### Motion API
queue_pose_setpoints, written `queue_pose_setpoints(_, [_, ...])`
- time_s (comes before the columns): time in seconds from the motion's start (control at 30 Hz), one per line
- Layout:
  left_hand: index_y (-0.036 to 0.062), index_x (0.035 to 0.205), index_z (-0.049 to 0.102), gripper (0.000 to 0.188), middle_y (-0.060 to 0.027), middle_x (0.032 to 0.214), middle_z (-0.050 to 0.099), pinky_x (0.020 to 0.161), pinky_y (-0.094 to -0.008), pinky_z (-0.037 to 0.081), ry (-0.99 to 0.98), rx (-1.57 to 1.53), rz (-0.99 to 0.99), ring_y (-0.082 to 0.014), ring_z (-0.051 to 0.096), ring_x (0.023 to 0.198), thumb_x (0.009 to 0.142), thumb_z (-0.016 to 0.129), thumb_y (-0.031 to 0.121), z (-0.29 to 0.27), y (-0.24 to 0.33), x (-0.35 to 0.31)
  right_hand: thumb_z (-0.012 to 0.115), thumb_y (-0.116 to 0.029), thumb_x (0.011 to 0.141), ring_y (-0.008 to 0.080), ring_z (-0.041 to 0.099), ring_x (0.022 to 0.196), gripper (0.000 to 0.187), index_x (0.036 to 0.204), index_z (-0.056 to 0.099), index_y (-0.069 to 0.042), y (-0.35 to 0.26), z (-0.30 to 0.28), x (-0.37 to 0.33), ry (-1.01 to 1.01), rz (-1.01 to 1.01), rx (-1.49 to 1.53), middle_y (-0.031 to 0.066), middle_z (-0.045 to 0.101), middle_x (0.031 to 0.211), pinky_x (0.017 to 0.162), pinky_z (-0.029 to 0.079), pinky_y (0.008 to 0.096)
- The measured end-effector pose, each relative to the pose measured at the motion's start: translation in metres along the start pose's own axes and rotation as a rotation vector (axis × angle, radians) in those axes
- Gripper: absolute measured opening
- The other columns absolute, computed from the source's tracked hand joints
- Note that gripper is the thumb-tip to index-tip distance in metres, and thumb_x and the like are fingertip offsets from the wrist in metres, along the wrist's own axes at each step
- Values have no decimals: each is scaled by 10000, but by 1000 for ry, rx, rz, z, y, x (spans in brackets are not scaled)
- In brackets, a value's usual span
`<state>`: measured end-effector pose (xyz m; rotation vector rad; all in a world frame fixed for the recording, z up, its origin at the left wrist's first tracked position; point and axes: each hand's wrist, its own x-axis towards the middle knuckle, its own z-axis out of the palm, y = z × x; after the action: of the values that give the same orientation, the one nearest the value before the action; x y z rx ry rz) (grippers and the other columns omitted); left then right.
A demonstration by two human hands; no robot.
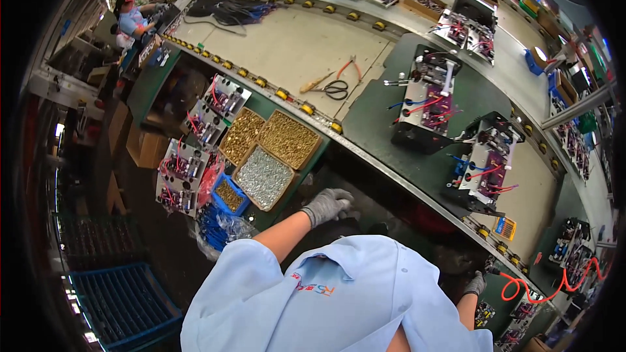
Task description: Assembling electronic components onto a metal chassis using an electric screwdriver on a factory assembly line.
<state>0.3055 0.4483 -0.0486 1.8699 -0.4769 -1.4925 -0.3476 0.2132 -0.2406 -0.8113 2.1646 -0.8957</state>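
My left hand (328,206), in a grey glove, hangs just right of the parts trays with its fingers curled in. What it holds, if anything, is hidden. Nearest to it is a tray of silver screws (263,177); behind that sit a tray of brass-coloured parts (290,138) and a smaller one of similar parts (242,135). Low at the right, my gloved right hand (476,283) is closed beside the dark end fitting of a red coiled hose (515,287). Its grip is too small to make out.
Two black-cased circuit assemblies (427,101) (486,163) stand on the green board (372,114) ahead. Scissors (336,90) and red-handled pliers (355,68) lie on the bench. Roller rails (280,93) edge it. More assemblies (179,176) and a blue bin (229,197) are left; another person (132,19) works far left.
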Motion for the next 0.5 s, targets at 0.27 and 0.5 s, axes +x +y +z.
queue_pose_setpoints(0.27, [-4, 1171, 568, 243, -150, 915, 693, 475, -339, 560, 485, -337, -87, -207, 692, 655, 975, 529, 134, -173, -102, -19, 712, -105, 834, 127, 522, 593, 447, 1233, 526, -182, -7, -6, -147, -229, 346, 32, -10, 580, 794, 482, 414, 307])
queue_pose_setpoints(0.5, [13, 931, 620, 347, -102, 674, 655, 378, -335, 412, 678, -111, -253, -199, 582, 442, 1023, 500, 325, -199, -116, -38, 674, -73, 892, 123, 531, 609, 385, 1244, 531, -131, 8, -14, -160, -352, 336, 208, 6, 600, 833, 480, 417, 292])
